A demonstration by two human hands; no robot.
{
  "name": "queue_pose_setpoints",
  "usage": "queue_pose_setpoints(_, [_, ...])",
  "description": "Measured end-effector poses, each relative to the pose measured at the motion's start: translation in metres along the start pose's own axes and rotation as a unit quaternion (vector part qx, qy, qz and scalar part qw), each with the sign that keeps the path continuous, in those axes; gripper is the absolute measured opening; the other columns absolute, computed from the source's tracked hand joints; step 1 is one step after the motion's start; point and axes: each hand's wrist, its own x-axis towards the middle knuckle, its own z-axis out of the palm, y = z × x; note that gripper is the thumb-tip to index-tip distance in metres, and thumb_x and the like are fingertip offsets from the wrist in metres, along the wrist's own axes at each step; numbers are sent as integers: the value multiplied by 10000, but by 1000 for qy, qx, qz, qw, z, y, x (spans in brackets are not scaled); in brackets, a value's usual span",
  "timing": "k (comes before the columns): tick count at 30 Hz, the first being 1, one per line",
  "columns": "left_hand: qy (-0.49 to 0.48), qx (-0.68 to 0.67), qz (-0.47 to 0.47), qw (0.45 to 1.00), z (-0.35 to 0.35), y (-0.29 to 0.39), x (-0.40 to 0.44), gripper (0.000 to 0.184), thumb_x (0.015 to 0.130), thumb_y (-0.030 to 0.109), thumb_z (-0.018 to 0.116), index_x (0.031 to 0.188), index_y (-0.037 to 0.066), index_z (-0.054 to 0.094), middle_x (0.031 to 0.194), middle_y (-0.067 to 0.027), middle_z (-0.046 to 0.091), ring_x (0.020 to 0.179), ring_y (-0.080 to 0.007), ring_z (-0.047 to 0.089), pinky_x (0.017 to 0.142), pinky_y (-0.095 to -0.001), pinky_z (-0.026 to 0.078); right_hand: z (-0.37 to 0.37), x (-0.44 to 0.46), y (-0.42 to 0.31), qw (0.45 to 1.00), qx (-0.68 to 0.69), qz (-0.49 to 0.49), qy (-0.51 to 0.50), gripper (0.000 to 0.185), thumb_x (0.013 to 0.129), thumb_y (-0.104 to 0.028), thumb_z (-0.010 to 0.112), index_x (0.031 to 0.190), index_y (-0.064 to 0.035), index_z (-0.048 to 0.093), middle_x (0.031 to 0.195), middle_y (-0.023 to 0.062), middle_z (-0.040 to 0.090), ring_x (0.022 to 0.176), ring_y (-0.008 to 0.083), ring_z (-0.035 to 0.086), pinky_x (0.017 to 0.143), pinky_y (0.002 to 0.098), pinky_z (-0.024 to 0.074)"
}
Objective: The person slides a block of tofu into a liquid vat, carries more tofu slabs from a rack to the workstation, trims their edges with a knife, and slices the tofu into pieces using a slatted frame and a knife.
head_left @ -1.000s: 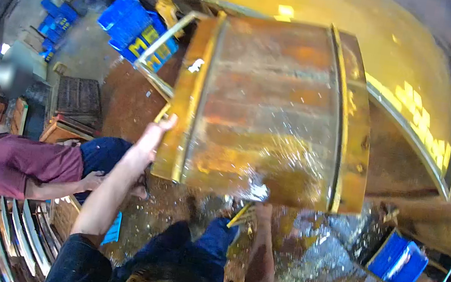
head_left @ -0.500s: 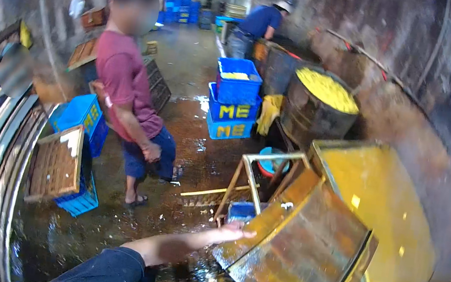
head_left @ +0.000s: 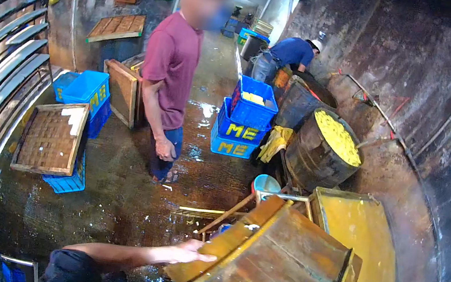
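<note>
A wet wooden board (head_left: 276,267) with two raised battens lies tilted at the lower right, over the end of a wooden frame. My left hand (head_left: 190,252) is on its left edge, fingers pressed together against the wood. My right hand is out of view, below the board's lower part. Beyond the board stands a large shallow vat (head_left: 360,239) of yellow liquid.
A person in a maroon shirt (head_left: 172,67) stands ahead. Another in blue (head_left: 289,54) bends over a drum. Blue crates (head_left: 239,128) are stacked beside a barrel of yellow material (head_left: 320,156). A woven tray (head_left: 50,140) rests on crates; a slatted rack (head_left: 6,71) stands left.
The view has swung up and left from the board to the room. The board now sits lower right, tilted, with my left hand still at its left edge. My right hand has left the view.
</note>
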Motion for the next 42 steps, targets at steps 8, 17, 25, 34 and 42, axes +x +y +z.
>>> queue_pose_setpoints(8, [142,-157,-147,966,-170,13,-226,474,855,423,707,1176,76,668,1034,-35,691,925,-132,636,853,-297,479,128,1,-209,967,-167,-77,-176,338,843,-290,737,913,30,654,780,81,615,681,177,518,615,304,371])
queue_pose_setpoints(17, [419,-371,-65,826,-273,-49,-484,396,881,194,660,1193,-42,601,1062,-136,668,922,-235,658,844,-352,513,409,-96,-328,859,-139,-212,-444,340,846,-327,741,1009,-32,694,697,-85,563,553,36,420,491,223,292])
queue_pose_setpoints(25, [613,-342,19,712,-345,-64,-626,383,895,215,662,1213,8,602,1049,-46,680,906,-128,637,805,-270,495,637,-222,-437,673,11,-279,-685,356,898,-46,626,1229,71,563,1196,101,632,1052,153,592,938,286,442])
queue_pose_setpoints(34, [783,-244,81,567,-315,-96,-644,392,883,148,671,1221,-28,580,1100,-65,663,953,-124,612,876,-289,482,868,-277,-489,527,-2,-309,-792,320,852,-7,683,1151,69,599,1103,94,659,968,138,612,890,267,474])
queue_pose_setpoints(42, [884,-224,119,394,-336,-128,-785,440,845,129,703,1227,-37,561,1117,-77,658,1000,-146,611,896,-292,474,993,-573,-544,372,-26,-336,-865,321,880,-3,641,1183,71,572,1118,90,654,993,128,610,883,263,481])
